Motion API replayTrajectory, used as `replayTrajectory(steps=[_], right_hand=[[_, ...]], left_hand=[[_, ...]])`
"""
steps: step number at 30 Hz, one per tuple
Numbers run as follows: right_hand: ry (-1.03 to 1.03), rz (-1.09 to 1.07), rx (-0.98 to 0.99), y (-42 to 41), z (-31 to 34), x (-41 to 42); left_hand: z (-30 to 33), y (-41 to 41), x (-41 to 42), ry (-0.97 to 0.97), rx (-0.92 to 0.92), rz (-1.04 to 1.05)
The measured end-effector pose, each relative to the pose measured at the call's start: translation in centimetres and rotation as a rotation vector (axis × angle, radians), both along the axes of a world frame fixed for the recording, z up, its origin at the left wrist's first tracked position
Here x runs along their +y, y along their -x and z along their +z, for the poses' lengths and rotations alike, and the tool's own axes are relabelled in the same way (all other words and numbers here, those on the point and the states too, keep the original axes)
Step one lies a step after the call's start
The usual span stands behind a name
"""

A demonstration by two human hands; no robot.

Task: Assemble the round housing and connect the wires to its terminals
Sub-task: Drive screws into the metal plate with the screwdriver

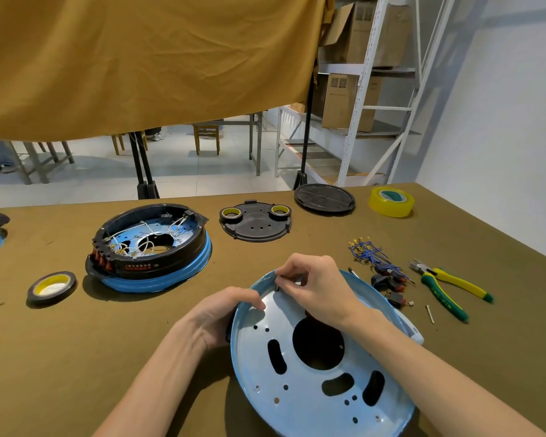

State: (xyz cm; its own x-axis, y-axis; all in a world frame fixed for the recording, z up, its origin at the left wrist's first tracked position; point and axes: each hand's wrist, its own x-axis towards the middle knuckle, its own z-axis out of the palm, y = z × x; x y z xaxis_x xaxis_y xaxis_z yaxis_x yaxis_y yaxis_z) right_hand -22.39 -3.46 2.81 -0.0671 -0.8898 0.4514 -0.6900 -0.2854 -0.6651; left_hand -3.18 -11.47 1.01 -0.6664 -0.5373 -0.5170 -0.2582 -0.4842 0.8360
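Now, head view: blue round housing pan (300, 373) near-centre on table, tilted toward viewer; left hand (221, 313) grips its left rim; right hand (312, 285) pinches small dark part (279, 287) at far-left rim, just beside left fingers; blue wires (369, 253) lie right, nearer right hand.

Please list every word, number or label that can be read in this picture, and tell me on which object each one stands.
No text can be read with certainty.
Pliers: raised letters on the green handle, too blurred to read.
Black ring of the assembled housing: a red printed line, too small to read.
Cardboard boxes on the shelf: printed marks, too blurred.
Tape rolls: no readable print.
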Motion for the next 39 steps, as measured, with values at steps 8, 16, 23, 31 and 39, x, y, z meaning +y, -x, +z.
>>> replayTrajectory(steps=[8, 16, 23, 31, 39], right_hand=[[-0.018, -0.014, 0.076, 0.1, -0.3, -0.2], [-0.122, 0.055, -0.004, 0.4, 0.5, -0.1], [-0.147, 0.092, 0.012, 0.3, 0.5, 0.5], [-0.119, 0.091, 0.138, -0.5, 0.8, 0.6], [-0.167, -0.160, -0.115, -1.5, -0.5, 0.3]], left_hand=[[-0.3, 0.1, -0.2, -0.004, -0.051, -0.003], [1.0, 0.0, -0.8, 0.133, -0.145, -0.181], [1.0, -0.3, -0.5, 0.163, -0.176, -0.238], [0.2, -0.2, 0.2, 0.138, -0.102, -0.170], [-0.6, 0.0, 1.0, 0.078, -0.009, -0.083]])
